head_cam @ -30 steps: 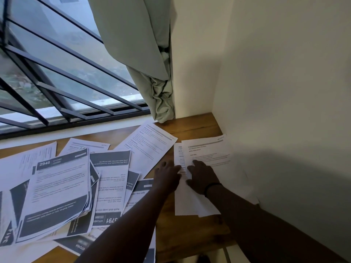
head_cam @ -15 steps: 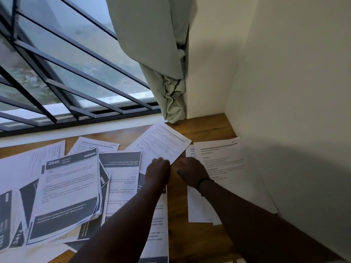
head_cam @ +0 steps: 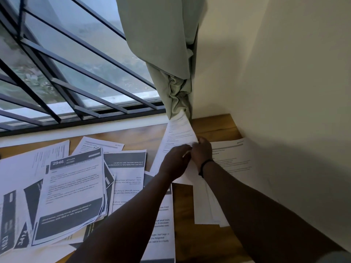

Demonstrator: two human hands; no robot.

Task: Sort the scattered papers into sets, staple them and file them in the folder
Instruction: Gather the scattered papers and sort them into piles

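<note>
On the desk (head_cam: 190, 215) nearest you the scattered papers (head_cam: 72, 196) lie unsorted, so you are sorting. Beyond them, your left hand (head_cam: 175, 160) and right hand (head_cam: 203, 149) both pinch one sheet (head_cam: 178, 135), lifted toward the curtain (head_cam: 171, 73). Next, probably lay it on the white pile (head_cam: 231, 158) by the wall.

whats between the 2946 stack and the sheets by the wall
In the head view, between the 2946 stack and the sheets by the wall lie overlapping dark-banded pages, bare wooden table, and the lifted sheet both hands hold.
</note>
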